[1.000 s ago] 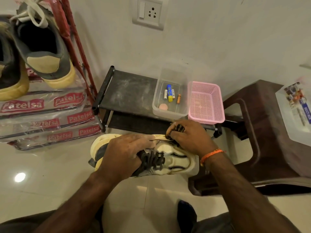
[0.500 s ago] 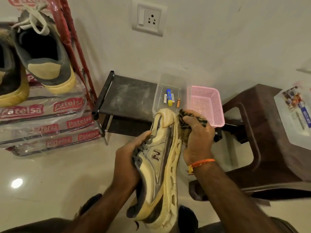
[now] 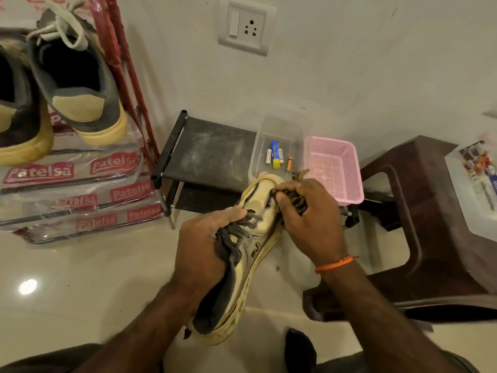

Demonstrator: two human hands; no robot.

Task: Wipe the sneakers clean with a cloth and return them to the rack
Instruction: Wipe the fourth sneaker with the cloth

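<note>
Half a second back, the sneaker [image 3: 242,254] was lying on its side with the sole edge facing up; now it is rolling back so the laces and tongue are showing, toe pointing toward 12 o'clock and heel toward 6 o'clock, held in the air above the floor [image 3: 80,278]. The left hand [image 3: 204,246] is gripping it around the laced midfoot, fingers curling over the dark laces. The right hand [image 3: 309,219] has come down from the sole edge to the toe area at about 1 o'clock of the shoe, its fingers closing on the cloth [image 3: 294,200] and pressing it against the upper. My reading is that wiping is going on, moving from the sole to the top of the toe, so the return to the rack [image 3: 207,157] at 11 o'clock is not yet due.

Most of the cloth is hiding inside the right fist; only a dark bunched patch and a frayed end are showing. The sneaker's far side and its sole are turning out of sight, so how clean they are cannot be judged. Two other shoes [image 3: 80,84] at 10 o'clock are partly cut off by the frame edge.
</note>
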